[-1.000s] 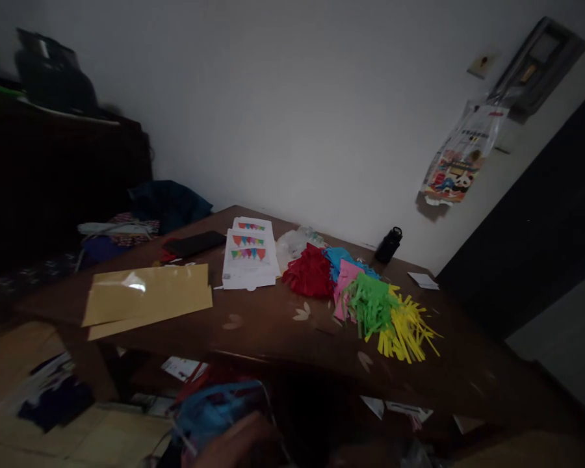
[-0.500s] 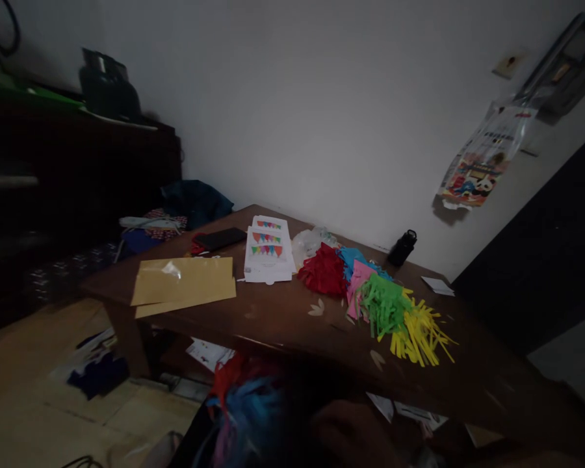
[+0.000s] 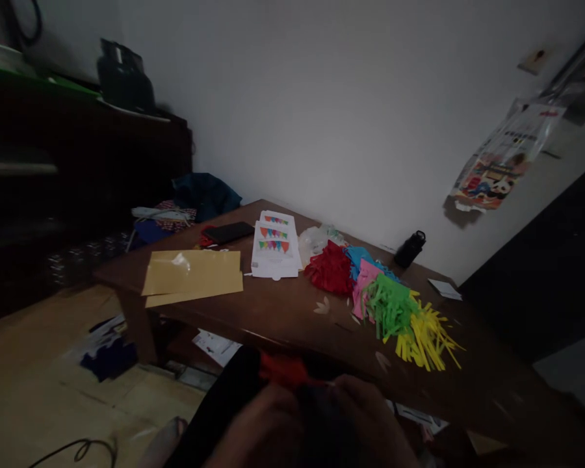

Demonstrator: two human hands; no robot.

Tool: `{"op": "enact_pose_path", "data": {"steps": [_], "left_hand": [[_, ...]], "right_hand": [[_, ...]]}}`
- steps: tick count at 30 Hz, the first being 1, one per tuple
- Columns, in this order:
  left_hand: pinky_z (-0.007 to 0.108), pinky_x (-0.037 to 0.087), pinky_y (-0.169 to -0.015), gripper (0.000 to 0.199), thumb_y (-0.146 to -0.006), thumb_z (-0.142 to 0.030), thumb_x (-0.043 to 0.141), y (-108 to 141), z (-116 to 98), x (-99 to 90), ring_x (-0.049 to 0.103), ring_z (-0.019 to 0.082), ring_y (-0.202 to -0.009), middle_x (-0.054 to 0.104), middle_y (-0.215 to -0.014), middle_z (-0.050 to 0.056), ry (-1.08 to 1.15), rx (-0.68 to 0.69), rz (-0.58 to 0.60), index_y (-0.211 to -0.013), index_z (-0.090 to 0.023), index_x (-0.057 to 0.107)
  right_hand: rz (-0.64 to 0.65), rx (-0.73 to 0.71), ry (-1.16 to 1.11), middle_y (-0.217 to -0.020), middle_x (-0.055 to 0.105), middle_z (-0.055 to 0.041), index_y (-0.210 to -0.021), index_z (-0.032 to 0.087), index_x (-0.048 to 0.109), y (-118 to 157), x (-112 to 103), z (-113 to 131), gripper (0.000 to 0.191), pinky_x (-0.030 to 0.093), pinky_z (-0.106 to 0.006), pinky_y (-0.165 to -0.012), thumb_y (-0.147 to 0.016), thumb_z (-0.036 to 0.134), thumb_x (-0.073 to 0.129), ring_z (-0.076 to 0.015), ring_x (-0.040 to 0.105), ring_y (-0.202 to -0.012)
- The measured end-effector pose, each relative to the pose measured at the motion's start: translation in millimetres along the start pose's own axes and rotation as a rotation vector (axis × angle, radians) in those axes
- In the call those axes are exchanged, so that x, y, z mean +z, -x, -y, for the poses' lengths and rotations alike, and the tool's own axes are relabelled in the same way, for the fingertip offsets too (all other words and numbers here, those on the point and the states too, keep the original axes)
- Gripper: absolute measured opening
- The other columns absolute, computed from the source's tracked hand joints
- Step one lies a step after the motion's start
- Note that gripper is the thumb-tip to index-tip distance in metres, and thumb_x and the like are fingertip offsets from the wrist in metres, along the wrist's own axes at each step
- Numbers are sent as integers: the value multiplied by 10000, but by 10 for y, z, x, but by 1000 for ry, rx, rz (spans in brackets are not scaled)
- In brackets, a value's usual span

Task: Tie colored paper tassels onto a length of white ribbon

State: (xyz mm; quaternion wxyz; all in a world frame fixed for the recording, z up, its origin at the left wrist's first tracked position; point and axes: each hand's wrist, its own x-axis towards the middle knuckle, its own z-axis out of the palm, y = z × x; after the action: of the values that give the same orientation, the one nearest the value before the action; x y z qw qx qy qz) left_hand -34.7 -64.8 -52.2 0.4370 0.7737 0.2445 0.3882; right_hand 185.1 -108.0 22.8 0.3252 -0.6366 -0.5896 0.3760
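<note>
Low in the head view, over my dark-trousered lap, both hands are close together. My left hand is closed on a red tissue-paper piece, which sticks out beyond its fingers. My right hand is closed too, its fingertips pinching the right end of the same red paper. Both hands are blurred and dark, so single fingers are hard to make out. On the table lie fringed paper bunches: red, blue, pink, green and yellow.
The brown table also carries gold-coloured sheets, a black phone-like slab, white cards printed with bunting, a crumpled clear bag and a black bottle-like object. A plastic bag hangs on the wall.
My left hand has come into view beside the right, and the red paper now stretches between them. The blue and purple strips over my lap no longer show. The view has shifted slightly.
</note>
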Motion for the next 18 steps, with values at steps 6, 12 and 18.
{"op": "enact_pose_path", "data": {"steps": [6,12,18], "left_hand": [[333,512,-710,324,-934,-456,487,-95,602,-433,661,211,-748,660,-763,1,-136,-253,-132,-770,-232,653],[371,533,-790,286,-928,-362,502,-104,951,-281,695,224,-827,712,-817,27,-200,-305,73,-782,-216,699],[485,506,-962,187,-974,-313,560,-333,1176,59,662,230,-1042,714,-1058,48,-248,-254,229,-971,-182,693]], "right_hand": [[-171,-14,245,-791,696,-33,-828,225,719,533,-622,89,477,431,-261,-705,-935,625,483,-207,608,-768],[-416,42,10,-797,694,-42,-868,245,771,1025,-885,-223,396,463,-221,-673,-875,611,622,-182,607,-738],[-630,69,-573,-670,586,-6,-820,210,725,1140,-820,-523,315,420,-195,-543,-780,517,787,-106,496,-576]]}}
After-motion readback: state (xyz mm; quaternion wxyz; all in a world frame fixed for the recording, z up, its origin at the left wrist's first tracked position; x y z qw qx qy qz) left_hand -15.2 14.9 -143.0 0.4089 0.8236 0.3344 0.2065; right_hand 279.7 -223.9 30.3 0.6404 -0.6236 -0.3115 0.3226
